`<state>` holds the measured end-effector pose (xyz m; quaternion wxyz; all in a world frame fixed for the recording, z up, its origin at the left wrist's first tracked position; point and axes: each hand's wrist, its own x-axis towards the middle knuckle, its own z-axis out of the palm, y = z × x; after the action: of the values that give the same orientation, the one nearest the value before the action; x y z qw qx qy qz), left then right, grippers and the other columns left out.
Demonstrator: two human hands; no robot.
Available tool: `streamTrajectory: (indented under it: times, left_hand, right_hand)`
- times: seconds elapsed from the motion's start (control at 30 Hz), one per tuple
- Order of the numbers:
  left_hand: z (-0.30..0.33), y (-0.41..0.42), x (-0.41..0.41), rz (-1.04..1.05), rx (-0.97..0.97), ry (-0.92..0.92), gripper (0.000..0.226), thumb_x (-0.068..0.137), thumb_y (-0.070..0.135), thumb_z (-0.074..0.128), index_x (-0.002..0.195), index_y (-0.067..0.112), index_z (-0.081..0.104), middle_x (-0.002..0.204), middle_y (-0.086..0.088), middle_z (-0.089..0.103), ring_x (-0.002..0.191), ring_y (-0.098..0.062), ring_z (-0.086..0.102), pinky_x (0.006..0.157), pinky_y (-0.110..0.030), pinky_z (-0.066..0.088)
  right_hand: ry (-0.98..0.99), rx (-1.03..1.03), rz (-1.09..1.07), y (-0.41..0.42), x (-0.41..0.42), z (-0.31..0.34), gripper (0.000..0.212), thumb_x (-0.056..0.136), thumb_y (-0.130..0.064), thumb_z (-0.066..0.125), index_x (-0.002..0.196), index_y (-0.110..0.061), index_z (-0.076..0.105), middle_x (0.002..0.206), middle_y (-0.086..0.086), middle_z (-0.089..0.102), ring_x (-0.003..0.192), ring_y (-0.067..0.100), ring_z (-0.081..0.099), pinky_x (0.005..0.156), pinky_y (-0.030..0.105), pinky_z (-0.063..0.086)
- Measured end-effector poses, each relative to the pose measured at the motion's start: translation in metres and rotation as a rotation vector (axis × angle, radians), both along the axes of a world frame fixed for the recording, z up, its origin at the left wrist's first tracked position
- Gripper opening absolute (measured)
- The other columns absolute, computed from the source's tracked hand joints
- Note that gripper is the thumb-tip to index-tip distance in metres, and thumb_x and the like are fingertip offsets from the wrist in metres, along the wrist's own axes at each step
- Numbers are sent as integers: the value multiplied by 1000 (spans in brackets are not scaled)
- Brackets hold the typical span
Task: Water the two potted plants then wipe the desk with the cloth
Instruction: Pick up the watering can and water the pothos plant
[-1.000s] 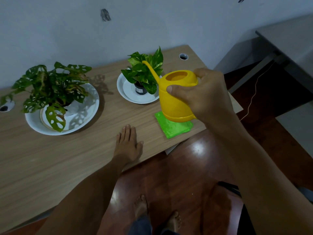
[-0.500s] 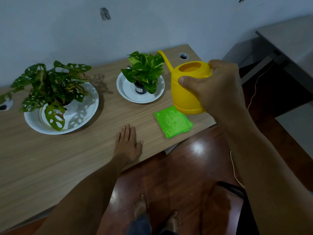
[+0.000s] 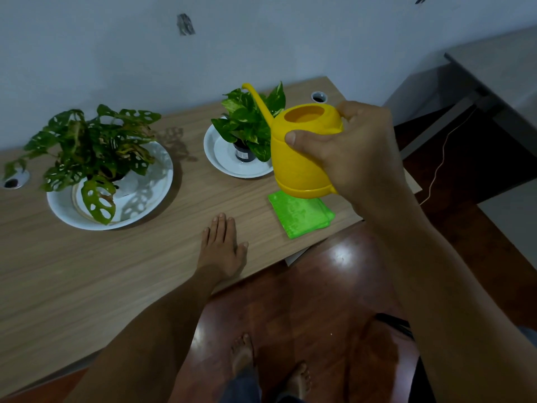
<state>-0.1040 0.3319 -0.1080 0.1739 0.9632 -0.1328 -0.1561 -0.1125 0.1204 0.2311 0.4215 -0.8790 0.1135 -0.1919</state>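
On the desk (image 3: 87,271), two potted plants (image 3: 93,146) (image 3: 247,120) sit behind the cloth (image 3: 302,218) at right.

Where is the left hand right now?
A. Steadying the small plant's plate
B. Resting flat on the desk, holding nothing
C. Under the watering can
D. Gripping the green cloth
B: the left hand lies palm down, fingers spread, on the bare desk, apart from the green cloth, while the right hand holds the yellow watering can.

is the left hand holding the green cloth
No, the left hand lies flat and empty on the wooden desk, apart from the folded green cloth.
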Motion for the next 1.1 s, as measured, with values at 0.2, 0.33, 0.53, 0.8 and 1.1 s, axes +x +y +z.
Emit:
streamTrajectory:
  times: [0.2,0.33,0.53,0.8,1.1]
  left_hand:
    - [3,-1,0,1,9,11,96,86,67,5,164,12,4,172,-13,-5,159,-27,-8,128,-46,-6]
    - [4,-1,0,-5,12,23,96,85,68,4,164,13,0,172,-12,-8,159,-26,-11,128,-46,-7]
    - [6,-1,-1,2,-1,17,97,84,68,4,164,12,3,172,-12,-6,159,-27,-9,128,-47,-5]
    - [3,-1,-2,2,-2,2,96,86,67,6,164,11,5,172,-13,-3,160,-28,-6,128,-47,-4]
    - [1,0,-2,-2,1,-15,91,91,65,12,164,11,6,172,-14,-1,160,-29,-5,128,-47,-2]
  right_hand:
    - [44,6,37,0,-5,1,50,69,-48,90,79,-5,66,71,5,63,63,18,57,57,29,43]
    - [44,6,33,-4,-8,3,50,70,-46,90,81,-3,68,70,6,64,61,13,55,57,29,44]
    - [27,-63,-16,-14,-9,7,39,72,-46,90,74,-24,58,68,-13,52,58,0,49,54,11,34]
    - [39,-80,-40,-20,-18,13,38,73,-43,90,78,-25,57,66,-15,47,56,-14,52,51,4,35]
    - [130,-99,-53,-20,-30,9,56,71,-53,88,99,-8,72,91,8,69,82,22,64,70,34,52]
